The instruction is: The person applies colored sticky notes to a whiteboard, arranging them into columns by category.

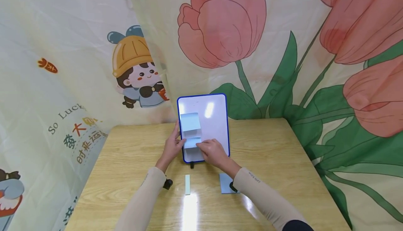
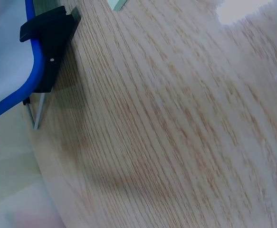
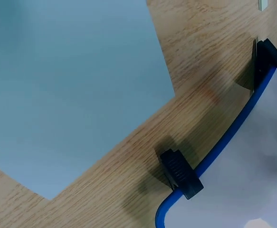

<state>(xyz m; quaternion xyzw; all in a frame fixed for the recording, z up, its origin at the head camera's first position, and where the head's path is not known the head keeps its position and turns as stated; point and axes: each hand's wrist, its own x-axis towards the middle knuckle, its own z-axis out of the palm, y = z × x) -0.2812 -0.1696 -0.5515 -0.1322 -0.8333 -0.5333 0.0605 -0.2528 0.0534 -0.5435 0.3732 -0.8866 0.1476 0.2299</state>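
Observation:
A whiteboard [image 1: 215,126] with a blue frame stands upright on the table. An upper light-blue sticky note [image 1: 190,122] is on its left half, and a lower sticky note [image 1: 192,142] sits beneath it. My left hand [image 1: 171,148] grips the board's left edge, the thumb in front beside the lower note. At that note's right edge, my right hand [image 1: 215,153] pinches with curled fingers. Neither hand shows clearly in the wrist views. A blue sticky-note pad [image 1: 225,183] lies below my right wrist, also large in the right wrist view [image 3: 76,90].
A pale green strip pad [image 1: 187,185] lies on the wooden table [image 1: 132,161] in front of the board. Black clip feet [image 3: 180,173] hold the board's lower edge; thin metal legs [image 2: 38,111] reach behind it. A printed cloth [image 1: 220,80] hangs behind the table.

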